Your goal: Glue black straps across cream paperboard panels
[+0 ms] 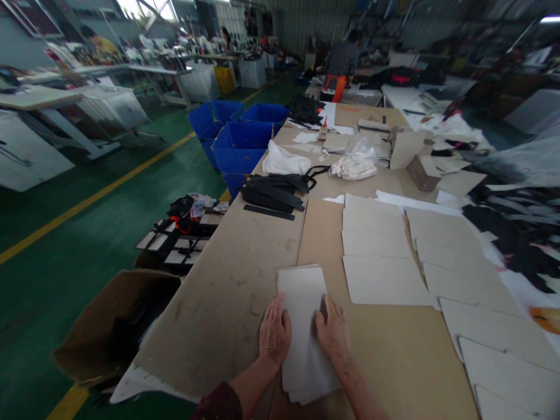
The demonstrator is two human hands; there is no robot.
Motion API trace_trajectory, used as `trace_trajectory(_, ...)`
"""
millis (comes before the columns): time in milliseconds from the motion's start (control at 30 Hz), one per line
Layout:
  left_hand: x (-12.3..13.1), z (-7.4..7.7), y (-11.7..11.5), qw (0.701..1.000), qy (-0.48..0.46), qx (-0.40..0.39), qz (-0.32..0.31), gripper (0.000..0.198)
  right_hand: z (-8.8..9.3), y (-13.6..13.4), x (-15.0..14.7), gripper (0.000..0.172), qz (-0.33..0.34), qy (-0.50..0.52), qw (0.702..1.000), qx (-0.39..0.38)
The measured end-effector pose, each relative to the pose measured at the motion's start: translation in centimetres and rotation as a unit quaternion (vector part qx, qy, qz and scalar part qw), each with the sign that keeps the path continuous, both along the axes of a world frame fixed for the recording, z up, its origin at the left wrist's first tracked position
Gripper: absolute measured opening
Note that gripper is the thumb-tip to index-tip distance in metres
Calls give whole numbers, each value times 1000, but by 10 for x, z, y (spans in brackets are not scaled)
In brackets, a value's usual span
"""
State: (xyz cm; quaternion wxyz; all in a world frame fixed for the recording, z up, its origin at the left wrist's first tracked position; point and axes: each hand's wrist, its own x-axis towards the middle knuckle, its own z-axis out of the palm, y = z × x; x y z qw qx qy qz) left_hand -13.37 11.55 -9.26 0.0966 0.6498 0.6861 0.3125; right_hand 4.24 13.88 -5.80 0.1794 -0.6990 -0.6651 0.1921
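A small stack of long, light grey cardboard pieces lies on the table in front of me, its edges slightly uneven. My left hand is closed on its left long edge, with the thumb on the top piece. On the opposite edge, my right hand grips the stack in the same way, thumb lying over the top. Some of the fingertips are hidden at the sides of the stack. To the right, wider grey cardboard sheets lie in overlapping rows.
Black strips lie in a heap farther up the table. Behind them are a white plastic bag and a clear one. Blue bins and an open cardboard box stand left of the table. A person stands at the far end.
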Motion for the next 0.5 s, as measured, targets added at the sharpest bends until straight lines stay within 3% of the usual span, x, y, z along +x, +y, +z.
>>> trace_trajectory(267,0,3,0,1000,4,-12,3,45,16,-6,1,49,17,49,997,50)
trace_trajectory(400,-1,7,-1,1000,6,-18,1,44,28,6,0,42,-63,139,987,-59)
trace_trajectory(500,-2,7,-2,1000,2,-19,-3,45,31,18,6,23,-56,196,971,-123)
